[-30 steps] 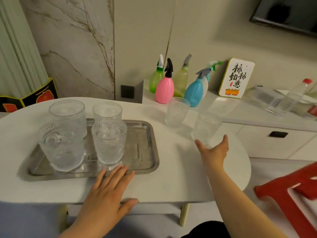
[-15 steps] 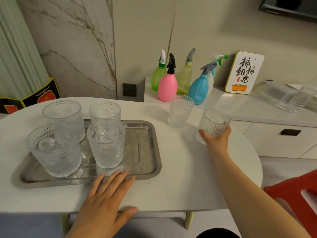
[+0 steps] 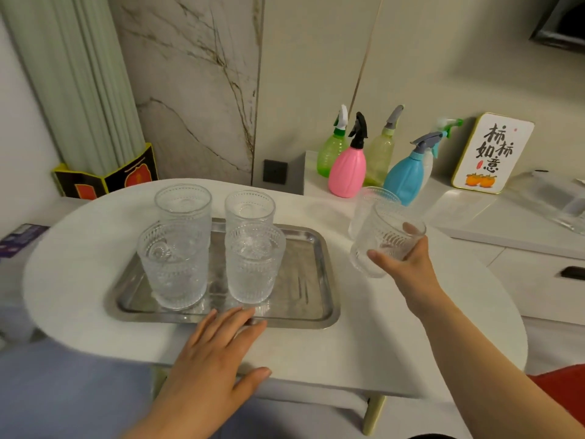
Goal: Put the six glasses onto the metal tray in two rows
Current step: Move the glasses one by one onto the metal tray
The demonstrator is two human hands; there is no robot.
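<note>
While four ribbed glasses stand upright in a two-by-two block on the left half of the metal tray (image 3: 311, 264), a person's right hand (image 3: 408, 264) wraps thumb and fingers around a fifth glass (image 3: 387, 240), tilted and lifted clear of the white oval table (image 3: 364, 343) at the tray's 3 o'clock side. A sixth glass (image 3: 364, 205) stands on the table just behind it, toward 1 o'clock, partly hidden. The left hand (image 3: 218, 353) lies flat with fingers spread at the tray's 6 o'clock edge, fingertips touching the rim. Colored spray bottles, the pink one (image 3: 346, 172) foremost, line a counter beyond the table.
</note>
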